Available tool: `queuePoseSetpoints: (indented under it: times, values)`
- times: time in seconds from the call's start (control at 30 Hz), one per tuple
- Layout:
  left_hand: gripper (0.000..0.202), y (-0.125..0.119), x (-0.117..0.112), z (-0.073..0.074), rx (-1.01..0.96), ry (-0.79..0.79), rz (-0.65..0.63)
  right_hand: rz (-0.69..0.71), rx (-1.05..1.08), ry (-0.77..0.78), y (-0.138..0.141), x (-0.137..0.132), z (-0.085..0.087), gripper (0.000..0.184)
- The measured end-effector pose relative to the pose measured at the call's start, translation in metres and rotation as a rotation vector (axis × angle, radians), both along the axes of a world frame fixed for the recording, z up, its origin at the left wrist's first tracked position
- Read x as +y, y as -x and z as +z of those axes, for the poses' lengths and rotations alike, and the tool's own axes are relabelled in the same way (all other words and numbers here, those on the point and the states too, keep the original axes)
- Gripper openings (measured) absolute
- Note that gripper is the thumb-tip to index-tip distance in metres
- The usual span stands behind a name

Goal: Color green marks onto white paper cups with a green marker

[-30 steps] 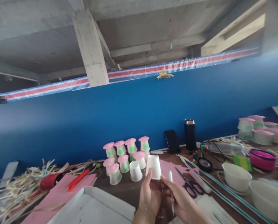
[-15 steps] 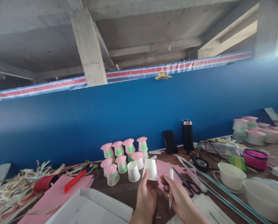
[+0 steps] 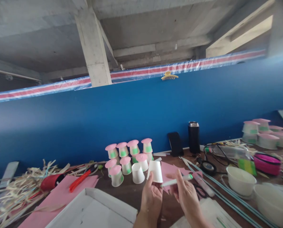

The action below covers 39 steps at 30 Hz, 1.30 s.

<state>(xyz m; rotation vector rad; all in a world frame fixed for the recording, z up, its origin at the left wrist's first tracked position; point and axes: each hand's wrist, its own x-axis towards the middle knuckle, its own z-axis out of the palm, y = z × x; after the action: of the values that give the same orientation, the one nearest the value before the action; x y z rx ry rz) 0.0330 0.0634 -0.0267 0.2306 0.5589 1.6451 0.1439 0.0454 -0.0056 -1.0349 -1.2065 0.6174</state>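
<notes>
Soft, uneven light; dim overhead, smeared toward the edges.
We see a dull grey ceiling (image 3: 141, 31), a blue partition (image 3: 132, 117) glowing pale at its right end with weaker sheen at its left, and glints along the striped sheeting (image 3: 186, 67). We note slight blur on the right hand (image 3: 186, 193) and stretched, soft bowls (image 3: 271, 202) lower right.

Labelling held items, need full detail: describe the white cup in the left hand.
The white cup looks like paper: plain, tapered, its visible side showing no green patch or pink disc. It is upside down, wide end low, and slightly tilted. The left hand holds it above the table, thumb against its lower front. A pen lies close to its lower edge; whether they touch, I can't tell.
</notes>
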Motion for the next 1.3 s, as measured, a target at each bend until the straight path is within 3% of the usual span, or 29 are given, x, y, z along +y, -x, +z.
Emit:
queuePoseSetpoints:
  times: [0.13, 0.23, 0.47, 0.63, 1.07, 1.3]
  values:
    - [0.032, 0.0, -0.004, 0.002, -0.006, -0.024, -0.034, 0.151, 0.028, 0.019, 0.006, -0.006, -0.004, 0.039]
    - [0.034, -0.002, -0.007, 0.002, -0.025, -0.059, -0.062, 0.174, -0.003, -0.041, 0.005, -0.005, -0.008, 0.041]
    - [0.039, -0.007, -0.006, -0.004, 0.012, -0.117, -0.094, 0.072, -0.138, -0.168, 0.001, -0.004, -0.008, 0.039]
    - [0.035, -0.008, -0.005, -0.007, 0.023, -0.188, -0.125, 0.12, -0.191, -0.18, 0.001, -0.003, -0.013, 0.039]
    - [0.033, -0.013, -0.012, 0.005, -0.022, -0.096, -0.11, 0.117, -0.172, -0.148, 0.0, 0.0, -0.019, 0.036]
    - [0.029, -0.012, -0.006, 0.004, -0.025, 0.003, -0.019, 0.021, -0.196, -0.174, -0.001, -0.005, -0.008, 0.04]
